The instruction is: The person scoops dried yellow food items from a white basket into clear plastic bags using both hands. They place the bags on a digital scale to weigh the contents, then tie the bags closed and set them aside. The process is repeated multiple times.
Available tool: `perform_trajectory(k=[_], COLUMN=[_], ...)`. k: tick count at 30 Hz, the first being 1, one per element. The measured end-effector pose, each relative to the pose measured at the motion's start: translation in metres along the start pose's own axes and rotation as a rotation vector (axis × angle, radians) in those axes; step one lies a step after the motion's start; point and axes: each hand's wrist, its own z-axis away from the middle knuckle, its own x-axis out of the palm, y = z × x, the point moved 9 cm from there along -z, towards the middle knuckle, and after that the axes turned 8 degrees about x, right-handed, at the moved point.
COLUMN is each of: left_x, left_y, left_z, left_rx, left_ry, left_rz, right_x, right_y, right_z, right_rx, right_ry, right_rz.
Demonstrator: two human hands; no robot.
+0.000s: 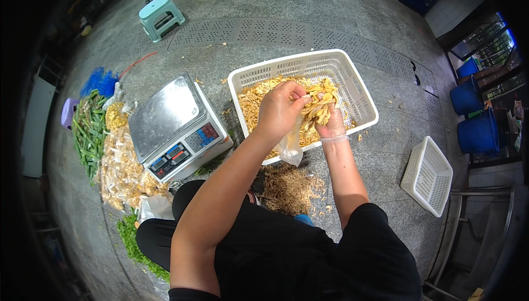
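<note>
A white plastic basket (356,90) in front of me holds many yellow strips of food (256,104). My right hand (330,121), which seems to be in a thin clear glove with its cuff at the wrist, holds a clump of these yellow strips (320,106) over the basket. Beside it, my left hand (283,108) has thumb and fingertips pinched together near the clump, at what may be a small pale piece. A clear plastic bag (291,150) hangs beneath the left hand over the basket's near rim, with some yellow content; the hand seems to grip its upper part.
A digital scale (165,115) stands left of the basket. Beyond it lie bagged pale food (120,164) and green vegetables (89,129). Brown shreds (289,189) are heaped on the floor near me. A smaller white basket (430,177) is at right, a teal stool (159,15) at upper left.
</note>
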Motion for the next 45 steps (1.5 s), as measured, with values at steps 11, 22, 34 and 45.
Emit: perform_trajectory(k=[11, 22, 34, 45], left_x=[-0.006, 0.0, 0.044, 0.013], left_y=[-0.037, -0.054, -0.072, -0.126], left_z=[0.002, 0.026, 0.016, 0.036], left_rx=[-0.192, -0.227, -0.347, -0.486], left_ry=[-0.145, -0.541, -0.334, -0.46], left_rz=[-0.118, -0.63, 0.269, -0.59], right_x=[-0.027, -0.003, 0.063, 0.056], right_y=[-0.022, -0.061, -0.056, -0.103], right_z=[-0.02, -0.025, 0.0, -0.013], right_rx=[0.003, -0.083, -0.026, -0.185], right_ry=[0.092, 0.118, 0.006, -0.071], right_rz=[-0.331, -0.268, -0.213, -0.32])
